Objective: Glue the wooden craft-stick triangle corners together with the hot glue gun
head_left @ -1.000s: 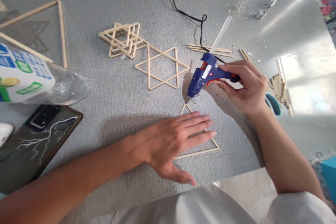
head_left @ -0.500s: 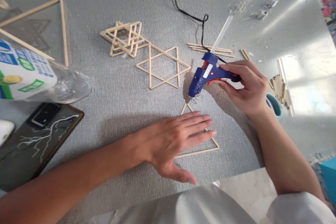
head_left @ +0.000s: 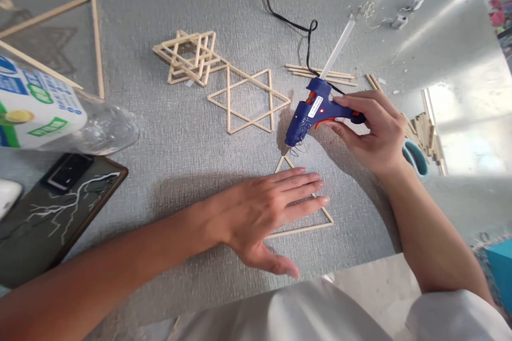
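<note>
My left hand (head_left: 272,208) lies flat with fingers stretched over a triangle of thin wooden sticks (head_left: 304,231), covering its left side. In my right hand (head_left: 374,130) is a blue hot glue gun (head_left: 308,117), gripped by its handle, with an orange trigger and a clear glue stick (head_left: 338,48) standing out of its back. The nozzle points down at the triangle's top corner, touching it or just above; I cannot tell which. Beyond my left hand lies a flat six-pointed stick star (head_left: 250,101), and left of it a layered stick star (head_left: 188,58).
A plastic bottle (head_left: 60,112) lies at the left above a dark phone (head_left: 64,213). Loose sticks (head_left: 320,73) rest behind the glue gun, whose black cord (head_left: 276,16) runs to the back. Blue scissor handles (head_left: 416,157) and more sticks (head_left: 428,136) are at the right.
The glue gun's nozzle has shifted very slightly left at the triangle's top corner. My left hand stays in place on the sticks.
</note>
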Demonstrator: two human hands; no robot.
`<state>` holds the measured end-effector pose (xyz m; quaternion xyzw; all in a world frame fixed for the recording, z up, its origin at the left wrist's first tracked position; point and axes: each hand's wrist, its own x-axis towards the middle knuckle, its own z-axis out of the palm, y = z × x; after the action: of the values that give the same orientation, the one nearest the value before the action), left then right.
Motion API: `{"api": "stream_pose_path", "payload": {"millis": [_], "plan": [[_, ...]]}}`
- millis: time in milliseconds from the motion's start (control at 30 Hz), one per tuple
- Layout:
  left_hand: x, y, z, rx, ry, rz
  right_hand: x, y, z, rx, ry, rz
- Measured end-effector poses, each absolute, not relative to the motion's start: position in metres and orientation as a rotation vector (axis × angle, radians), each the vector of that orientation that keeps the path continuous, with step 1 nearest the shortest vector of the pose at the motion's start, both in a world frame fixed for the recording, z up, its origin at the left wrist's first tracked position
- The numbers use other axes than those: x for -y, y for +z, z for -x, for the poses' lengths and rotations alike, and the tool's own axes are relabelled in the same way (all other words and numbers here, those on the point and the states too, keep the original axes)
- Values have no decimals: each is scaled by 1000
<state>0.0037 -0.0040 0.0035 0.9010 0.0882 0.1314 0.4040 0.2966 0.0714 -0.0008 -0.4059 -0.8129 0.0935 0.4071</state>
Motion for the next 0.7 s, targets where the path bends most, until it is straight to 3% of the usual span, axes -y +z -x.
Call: {"api": "stream_pose_path", "payload": {"millis": [700], "plan": [[5, 3, -3, -232, 314, -2305, -71, 4, -303, 2135, 180, 996]]}}
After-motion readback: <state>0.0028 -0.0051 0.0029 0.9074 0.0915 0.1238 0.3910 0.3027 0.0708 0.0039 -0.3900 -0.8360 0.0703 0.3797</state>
